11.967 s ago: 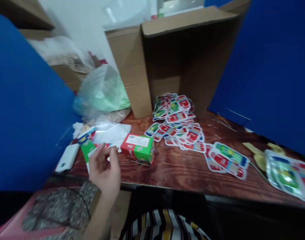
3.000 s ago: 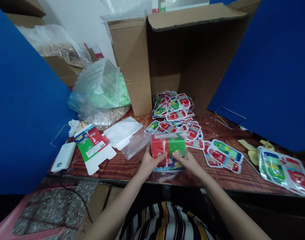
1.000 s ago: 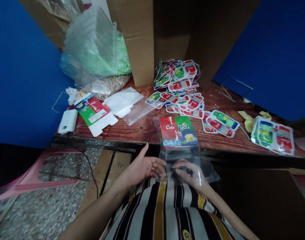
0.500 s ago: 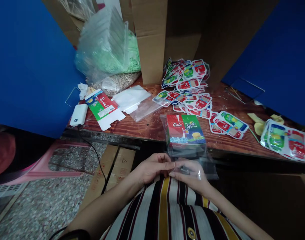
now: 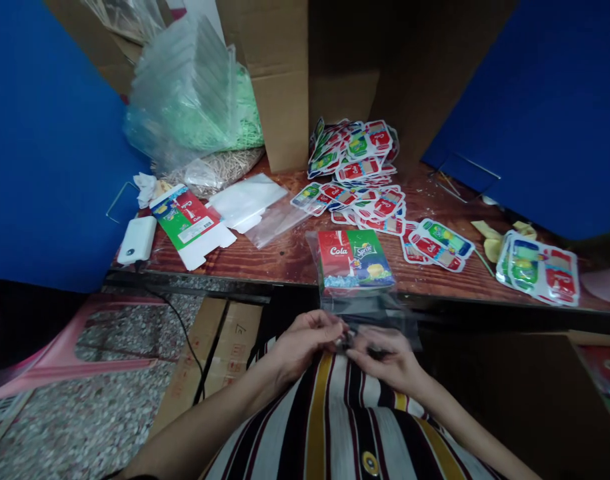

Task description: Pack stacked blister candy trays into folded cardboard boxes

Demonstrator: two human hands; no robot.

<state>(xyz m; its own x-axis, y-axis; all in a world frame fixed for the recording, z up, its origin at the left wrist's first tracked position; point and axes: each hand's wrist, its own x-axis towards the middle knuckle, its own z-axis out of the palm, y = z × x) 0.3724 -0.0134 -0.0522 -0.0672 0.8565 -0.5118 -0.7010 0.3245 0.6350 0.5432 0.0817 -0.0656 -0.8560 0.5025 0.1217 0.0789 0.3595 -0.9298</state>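
Note:
A red, green and blue Cola and Sprite box [image 5: 355,260] lies at the front edge of the table inside a clear plastic bag [image 5: 369,308]. The bag's loose end hangs over the edge toward my body. My left hand [image 5: 307,340] is closed in a pinch at that loose end, thumb against the fingers. Opposite it, my right hand [image 5: 392,353] is also closed on the bag, partly seen through the film. A small dark, shiny bit shows between my fingertips, too blurred to name.
Cola and Sprite cut-out pieces [image 5: 357,150] are heaped behind the box, with more stacked at right [image 5: 539,267]. A flattened carton [image 5: 189,223], clear bags [image 5: 252,200] and a white power bank [image 5: 137,240] lie left. Blue panels [image 5: 545,120] flank the table. A pink stool [image 5: 99,347] stands lower left.
The view has turned slightly right, so the table things sit further left. My fingertips have shifted a little apart at the bag's end. A blurred pinkish shape appears at the right edge.

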